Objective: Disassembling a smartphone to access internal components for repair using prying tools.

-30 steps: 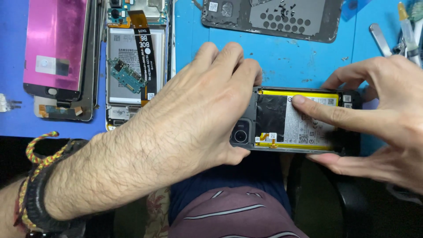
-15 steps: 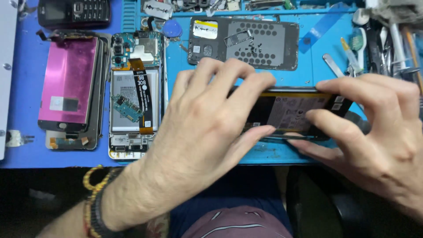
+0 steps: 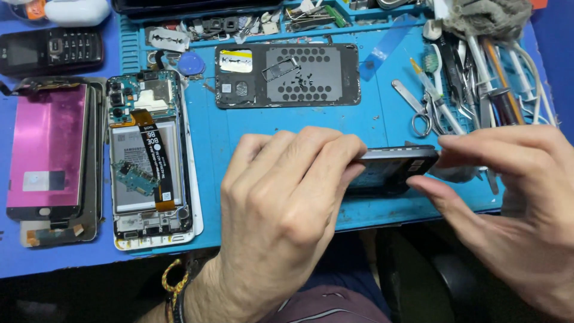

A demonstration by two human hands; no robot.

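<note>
While the opened phone (image 3: 149, 158) lay flat at the frame's left, your left hand (image 3: 287, 203) pinched the near end of the dark phone body (image 3: 391, 164) at centre right. Its long axis ran left to right, tilted on edge above the blue mat (image 3: 382, 119). Your right hand (image 3: 514, 197) pinched its far end; tools (image 3: 472, 78) crowded the upper right.

left hand (image 3: 281, 209) + right hand (image 3: 514, 197) | grip dark phone (image 3: 391, 166) edge-on | above blue mat (image 3: 388, 119)
</note>
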